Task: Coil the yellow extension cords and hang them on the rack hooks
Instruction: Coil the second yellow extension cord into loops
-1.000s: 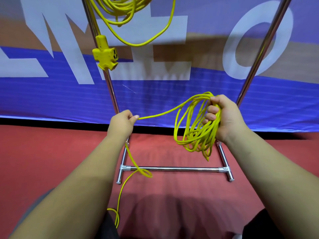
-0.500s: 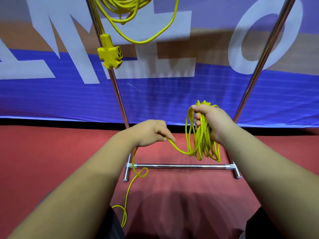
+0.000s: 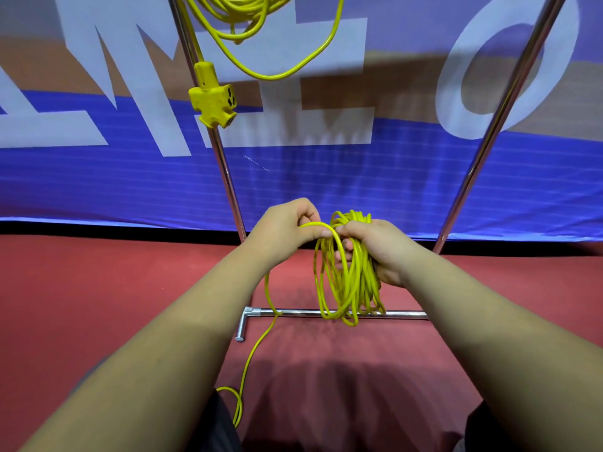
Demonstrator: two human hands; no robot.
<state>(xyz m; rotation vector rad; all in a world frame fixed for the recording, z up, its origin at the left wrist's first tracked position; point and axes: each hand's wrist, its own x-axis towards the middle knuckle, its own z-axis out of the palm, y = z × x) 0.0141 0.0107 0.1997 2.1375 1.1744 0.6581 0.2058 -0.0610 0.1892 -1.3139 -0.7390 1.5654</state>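
My right hand (image 3: 381, 247) grips the top of a coil of yellow extension cord (image 3: 347, 285) whose several loops hang down in front of the rack's bottom bar. My left hand (image 3: 287, 230) pinches the free strand of the same cord right beside the coil's top, touching my right thumb. The loose tail (image 3: 251, 357) runs from my left hand down to the red floor and curls near my leg. A second yellow cord (image 3: 241, 17) hangs coiled at the top of the rack, its socket block (image 3: 213, 97) dangling by the left post. The hooks are out of view.
The metal rack has a left post (image 3: 225, 171), a right post (image 3: 489, 138) and a low crossbar (image 3: 401, 314) with a foot (image 3: 240, 327). A blue banner with large white letters (image 3: 98, 177) stands behind it. Red carpet (image 3: 98, 288) covers the floor.
My left hand has swung right with the free strand, from well apart to meeting my right hand at the coil's top. The slack loop between the hands has closed onto the coil.
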